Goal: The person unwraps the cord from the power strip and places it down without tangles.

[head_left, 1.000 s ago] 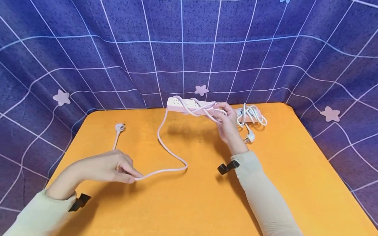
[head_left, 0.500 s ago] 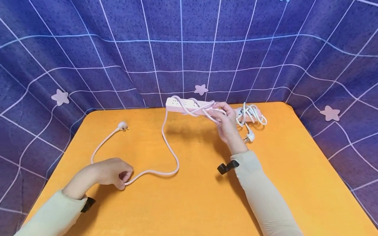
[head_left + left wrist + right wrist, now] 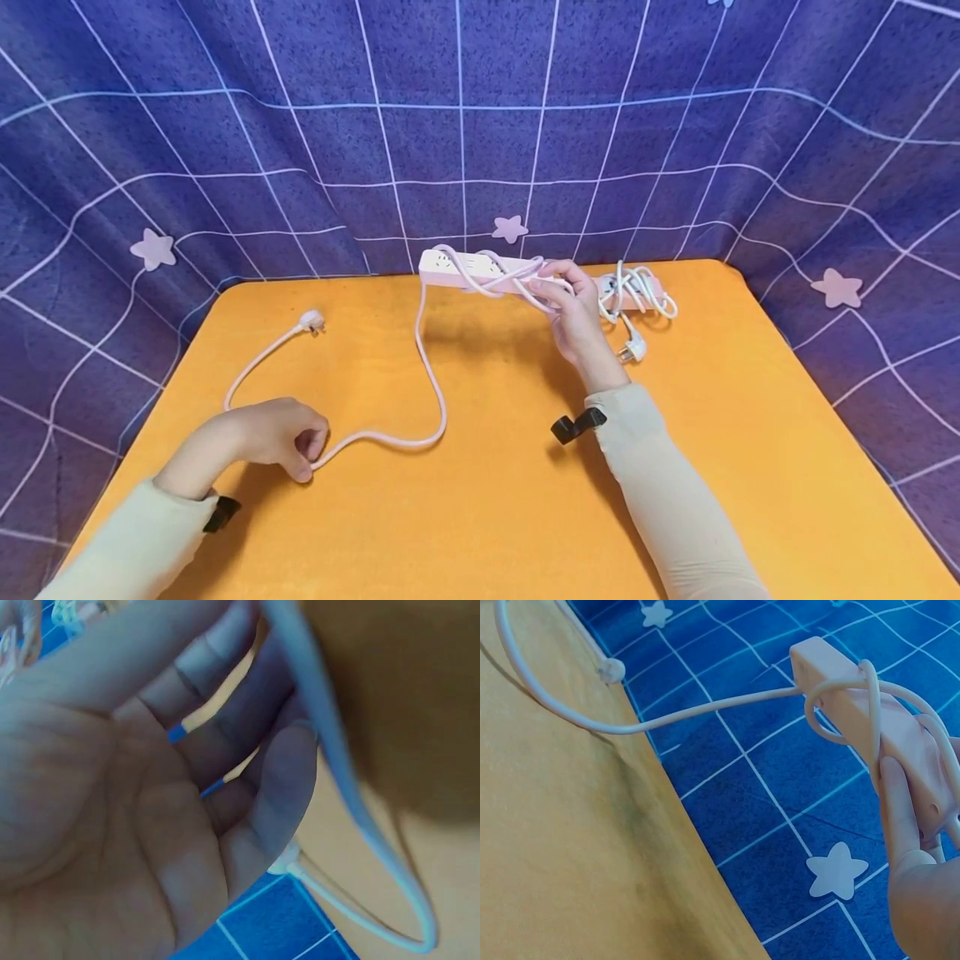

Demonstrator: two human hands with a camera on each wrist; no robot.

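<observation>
My right hand (image 3: 573,321) grips one end of a pale pink power strip (image 3: 453,275), holding it raised over the back of the table. Part of its cord is looped around the strip, as the right wrist view also shows on the strip (image 3: 847,712). From the strip's left end, the free cord (image 3: 442,408) hangs down and curves over to my left hand (image 3: 270,433). That hand pinches the cord low near the table, at front left. In the left wrist view the cord (image 3: 337,757) runs past the curled fingers. Beyond that hand, the cord continues to a white plug (image 3: 311,321).
A second pink power strip (image 3: 654,293), wrapped in its white cord, lies at the back right with its plug (image 3: 633,346) in front. The orange table (image 3: 525,517) ends at a blue grid-patterned curtain (image 3: 420,142) with star shapes.
My left hand has moved left and toward me along with the cord, and the cord's bend has shifted left. The plug end has turned. My right hand and the strip barely move.
</observation>
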